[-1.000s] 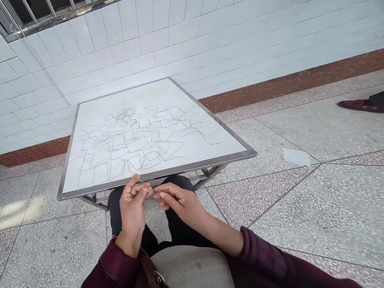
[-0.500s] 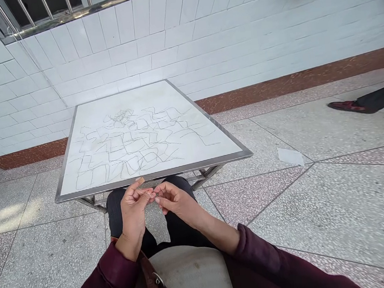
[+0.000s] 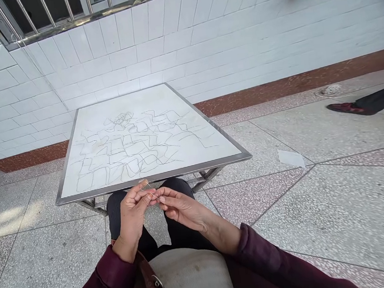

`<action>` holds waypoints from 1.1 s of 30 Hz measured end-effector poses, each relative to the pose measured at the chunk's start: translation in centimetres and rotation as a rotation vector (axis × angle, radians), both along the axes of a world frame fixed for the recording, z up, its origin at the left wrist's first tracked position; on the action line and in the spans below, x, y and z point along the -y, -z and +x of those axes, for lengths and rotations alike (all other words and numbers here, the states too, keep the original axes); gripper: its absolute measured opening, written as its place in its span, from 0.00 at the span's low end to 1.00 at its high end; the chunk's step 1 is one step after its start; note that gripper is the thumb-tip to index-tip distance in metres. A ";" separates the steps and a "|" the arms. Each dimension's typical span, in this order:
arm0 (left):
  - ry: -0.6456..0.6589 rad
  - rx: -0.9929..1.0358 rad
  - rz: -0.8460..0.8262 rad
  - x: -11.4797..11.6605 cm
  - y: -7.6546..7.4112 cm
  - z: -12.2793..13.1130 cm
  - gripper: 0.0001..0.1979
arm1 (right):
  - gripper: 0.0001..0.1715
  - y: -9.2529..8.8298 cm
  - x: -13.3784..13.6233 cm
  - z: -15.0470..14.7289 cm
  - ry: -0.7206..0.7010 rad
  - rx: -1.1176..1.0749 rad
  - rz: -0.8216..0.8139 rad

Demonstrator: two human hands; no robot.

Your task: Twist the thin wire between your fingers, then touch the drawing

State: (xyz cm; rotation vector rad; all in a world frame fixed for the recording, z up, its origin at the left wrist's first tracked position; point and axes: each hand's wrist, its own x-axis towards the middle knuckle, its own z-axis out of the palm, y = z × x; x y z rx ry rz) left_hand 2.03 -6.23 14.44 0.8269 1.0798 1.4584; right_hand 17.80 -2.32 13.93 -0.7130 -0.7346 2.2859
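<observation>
Beyond the left hand (image 3: 132,213) and right hand (image 3: 183,207), both pinched closed on a thin strand (image 3: 154,195), dark strands (image 3: 122,119) crossed a table (image 3: 159,97).

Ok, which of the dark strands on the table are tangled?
The dense clump toward the table's far edge: it crisscrosses tightly, while the other strands spread out in loose, open bends.

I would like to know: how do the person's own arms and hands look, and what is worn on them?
Both the left hand and right hand are without gloves. The left sleeve is dark maroon and ends near the wrist; the right sleeve, the same colour, ends higher on the forearm.
</observation>
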 end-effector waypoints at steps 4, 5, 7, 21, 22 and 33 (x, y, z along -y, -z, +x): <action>-0.012 -0.038 0.023 0.1 -0.4 0.1 0.18 | 0.15 -0.3 0.2 0.0 -0.036 0.018 -0.015; -0.018 -0.045 0.025 0.1 -0.5 0.1 0.17 | 0.16 -0.4 0.2 0.0 -0.032 0.033 -0.003; -0.029 -0.055 0.028 0.2 -0.6 0.2 0.17 | 0.16 -0.5 0.5 -0.1 -0.013 0.079 0.046; -0.026 -0.124 0.043 0.4 -0.2 0.2 0.14 | 0.20 0.4 1.1 -0.6 0.022 0.242 0.315; -0.027 -0.128 0.047 0.4 -0.2 0.2 0.14 | 0.20 0.4 1.1 -0.6 0.025 0.245 0.315; -0.055 -0.074 -0.014 0.5 -0.6 0.6 0.15 | 0.20 0.5 1.3 -0.6 0.022 0.285 0.374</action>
